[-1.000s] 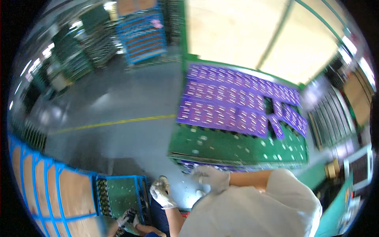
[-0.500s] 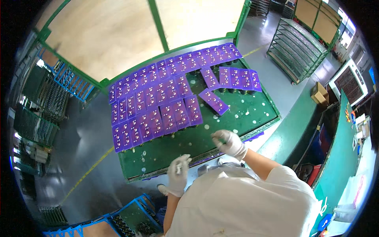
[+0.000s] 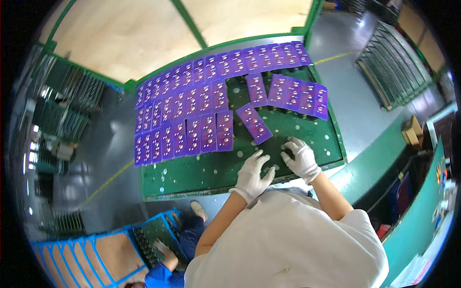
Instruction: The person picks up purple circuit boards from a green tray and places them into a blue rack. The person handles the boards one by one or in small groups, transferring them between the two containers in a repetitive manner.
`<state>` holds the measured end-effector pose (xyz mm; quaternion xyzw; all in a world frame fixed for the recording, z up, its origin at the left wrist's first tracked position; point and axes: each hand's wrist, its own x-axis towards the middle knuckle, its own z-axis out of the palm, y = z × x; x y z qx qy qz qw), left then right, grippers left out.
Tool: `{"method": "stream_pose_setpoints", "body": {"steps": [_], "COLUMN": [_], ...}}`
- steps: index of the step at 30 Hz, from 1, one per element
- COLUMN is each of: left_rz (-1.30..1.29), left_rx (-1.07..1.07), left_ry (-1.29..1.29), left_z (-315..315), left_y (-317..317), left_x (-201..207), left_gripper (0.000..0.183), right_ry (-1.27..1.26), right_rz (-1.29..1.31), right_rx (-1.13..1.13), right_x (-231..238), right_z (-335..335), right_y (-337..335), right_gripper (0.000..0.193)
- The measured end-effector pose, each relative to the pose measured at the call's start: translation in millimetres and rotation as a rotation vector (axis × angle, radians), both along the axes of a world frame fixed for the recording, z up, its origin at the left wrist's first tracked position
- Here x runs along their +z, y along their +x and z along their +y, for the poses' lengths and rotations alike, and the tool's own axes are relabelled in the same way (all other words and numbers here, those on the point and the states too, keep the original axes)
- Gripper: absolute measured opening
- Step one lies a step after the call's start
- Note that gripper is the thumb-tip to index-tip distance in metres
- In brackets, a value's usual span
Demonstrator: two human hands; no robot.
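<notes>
My left hand, in a white glove, hovers over the front edge of a green table. Its thumb and fingers are spread, and nothing shows between them. To its right, my right hand, gloved alike, has its fingers curved and apart, with nothing seen in it. Just beyond both hands a tilted purple rectangular panel with shiny round dots lies loose. Another single panel sits behind it, beside a short row of purple panels. Several more panels fill the left side and back in overlapping rows.
Behind the table rises a green frame with pale boards. A wire rack stands at the far right, near a cardboard box. At lower left, a co-worker in a blue sleeve reaches into a blue-framed rack.
My left hand has moved right and forward, closer to my right hand, and its fingers have spread. My view has shifted, and a co-worker now shows at lower left.
</notes>
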<state>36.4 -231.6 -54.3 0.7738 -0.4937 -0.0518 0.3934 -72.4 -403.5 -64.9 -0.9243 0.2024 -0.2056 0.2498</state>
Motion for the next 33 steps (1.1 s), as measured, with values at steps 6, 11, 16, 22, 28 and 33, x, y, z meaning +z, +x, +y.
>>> {"method": "stream_pose_setpoints", "body": {"steps": [6,11,16,22,28,33], "left_rz": [-0.023,-0.115,-0.152,-0.125,-0.188,-0.037], "left_rx": [0.308,0.762,1.007,1.020,1.065,1.110], "left_ry": [-0.052,0.112,0.337,0.256,0.146,0.244], "left_z": [14,79,92,83,78,85], "left_y": [7,47,89,109,118,128], "left_x": [-11,-24,-41,-68,-60,-63], "left_gripper": [0.030,0.029,0.046,0.053,0.054,0.064], "right_ry": [-0.179,-0.163,-0.043,-0.107,-0.122,-0.030], "right_rz": [0.149,0.188,0.096,0.154,0.120,0.112], "right_rx": [0.103,0.149,0.189,0.209,0.133,0.016], "right_x": [-12,-14,-35,-17,-27,-40], "right_z": [0,-9,3,29,40,53], "right_y": [39,83,108,102,127,135], "right_gripper": [0.073,0.089,0.090,0.097,0.102,0.104]}}
